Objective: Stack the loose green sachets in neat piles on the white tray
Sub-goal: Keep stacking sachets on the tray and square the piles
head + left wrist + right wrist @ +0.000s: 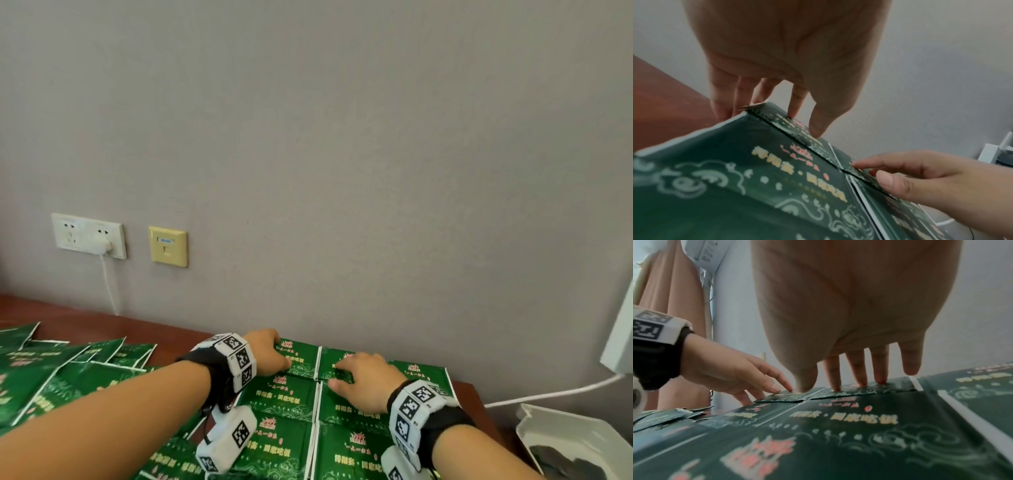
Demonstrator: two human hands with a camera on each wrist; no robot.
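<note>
Green sachets lie in neat piles (284, 401) set side by side in rows on the brown table. My left hand (281, 356) rests on the far left pile (303, 354); in the left wrist view its thumb tip sits on top and its straight fingers (795, 104) stand against the pile's far edge. My right hand (337, 373) presses its straight fingertips (859, 378) onto the top sachet (869, 389) of the neighbouring far pile. A loose heap of sachets (51, 383) lies to the left. Whatever the piles rest on is hidden by them.
A grey wall (342, 171) rises right behind the piles, with sockets (89, 236) and a plugged white cable at the left. An open white box (575, 442) with dark contents sits at the right, beside a white cable (548, 394) and a white device (620, 335).
</note>
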